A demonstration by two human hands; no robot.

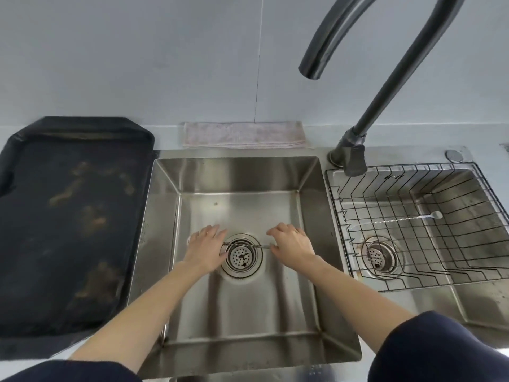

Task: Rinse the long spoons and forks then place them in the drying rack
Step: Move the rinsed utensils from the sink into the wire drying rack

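A thin long metal utensil (248,245) lies level across the drain (241,256) at the bottom of the left sink basin (237,175). My left hand (208,245) covers its left end and my right hand (292,245) its right end, fingers curled down on it. Which kind of utensil it is stays hidden under the hands. One long twisted-handle spoon (396,220) lies in the black wire drying rack (355,205) set in the right basin. No water runs from the dark faucet spout (311,68) above.
A dark stained tray (71,216) sits on the counter left of the sink. A folded pale cloth (243,135) lies behind the basin against the wall. The faucet base (349,158) stands between the two basins. A second drain (378,256) shows under the rack.
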